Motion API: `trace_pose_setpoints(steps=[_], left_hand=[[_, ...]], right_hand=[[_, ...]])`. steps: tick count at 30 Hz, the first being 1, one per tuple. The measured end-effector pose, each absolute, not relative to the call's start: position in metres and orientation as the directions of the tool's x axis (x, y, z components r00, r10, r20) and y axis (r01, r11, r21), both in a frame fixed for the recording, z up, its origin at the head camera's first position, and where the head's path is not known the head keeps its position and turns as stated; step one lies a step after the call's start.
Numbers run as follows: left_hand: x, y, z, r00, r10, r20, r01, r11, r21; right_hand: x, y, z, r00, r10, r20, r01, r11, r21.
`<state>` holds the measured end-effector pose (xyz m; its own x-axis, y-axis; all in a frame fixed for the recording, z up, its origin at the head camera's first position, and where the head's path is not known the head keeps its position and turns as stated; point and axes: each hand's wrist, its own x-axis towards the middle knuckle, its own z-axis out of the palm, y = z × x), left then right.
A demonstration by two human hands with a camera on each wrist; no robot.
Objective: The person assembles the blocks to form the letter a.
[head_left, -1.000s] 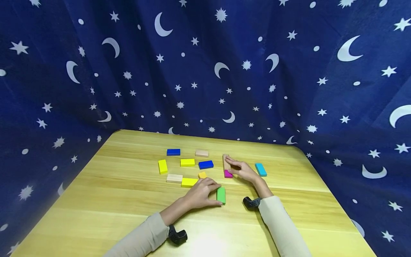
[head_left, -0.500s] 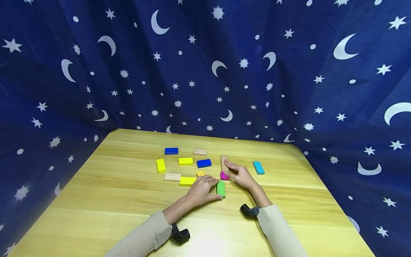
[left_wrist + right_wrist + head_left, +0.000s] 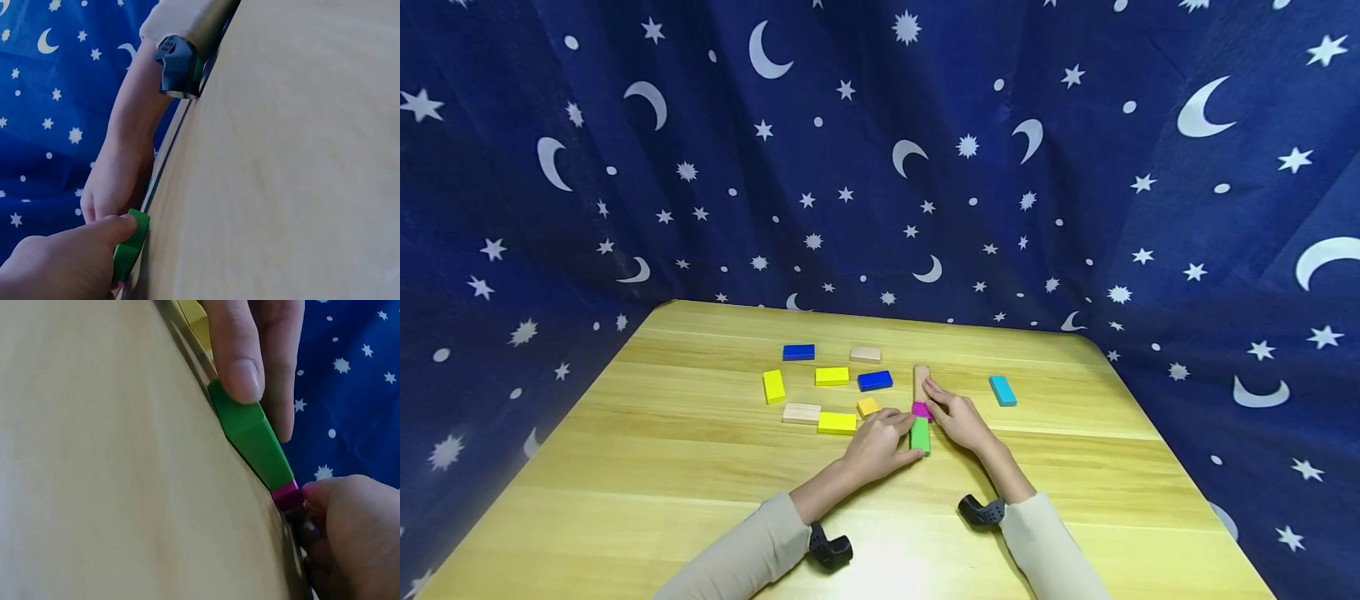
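Observation:
My left hand [image 3: 874,447] pinches a green block [image 3: 920,437] between thumb and fingers, near the middle of the table. The green block's far end meets a small magenta block [image 3: 921,410], and in the right wrist view the two touch end to end. Beyond the magenta block lies a pale wooden block [image 3: 921,382], in line with them. My right hand [image 3: 961,421] is at the right side of this row, its index finger touching the wooden block and its thumb the magenta block [image 3: 288,495]. The right hand's other fingers are partly hidden.
Left of the hands lie an orange block [image 3: 867,407], a yellow block [image 3: 837,423] and a light wooden block [image 3: 801,413]. Farther back are blue blocks, such as one blue block [image 3: 875,381], and more yellow ones. A light-blue block [image 3: 1002,391] lies right. A starry curtain [image 3: 865,167] surrounds the table.
The left hand has slid the green block away from me until it meets the magenta block. The right hand has shifted slightly toward me and left, with the magenta and wooden blocks.

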<state>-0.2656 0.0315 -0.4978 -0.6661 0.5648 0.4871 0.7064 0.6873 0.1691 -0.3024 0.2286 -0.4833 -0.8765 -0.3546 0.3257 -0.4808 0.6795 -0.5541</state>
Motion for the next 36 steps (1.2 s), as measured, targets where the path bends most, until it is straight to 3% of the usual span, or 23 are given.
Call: trace_pose_setpoints(steps=[6,11,24,31,36], left_hand=[[-0.265,0.031,-0.500,-0.679,0.562,0.473,0.699,0.691,0.183],[-0.264,0.027,-0.502,-0.689,0.559,0.461,0.692,0.697,0.190],[-0.268,0.027,-0.502,-0.698,0.543,0.467,0.689,0.688,0.228],[-0.268,0.029,-0.504,-0.703,0.546,0.455,0.686,0.689,0.233],[-0.269,0.030,-0.506,-0.704,0.544,0.456,0.686,0.686,0.241]], right_hand=[[-0.298,0.238,-0.484,-0.873,-0.382,0.302,-0.483,0.603,-0.634],[-0.285,0.241,-0.463,-0.843,-0.458,0.283,-0.508,0.503,-0.699],[-0.284,0.237,-0.450,-0.822,-0.510,0.253,-0.533,0.533,-0.657],[-0.306,0.248,-0.485,-0.815,-0.513,0.271,-0.547,0.523,-0.653],[-0.309,0.250,-0.490,-0.809,-0.521,0.272,-0.554,0.521,-0.649]])
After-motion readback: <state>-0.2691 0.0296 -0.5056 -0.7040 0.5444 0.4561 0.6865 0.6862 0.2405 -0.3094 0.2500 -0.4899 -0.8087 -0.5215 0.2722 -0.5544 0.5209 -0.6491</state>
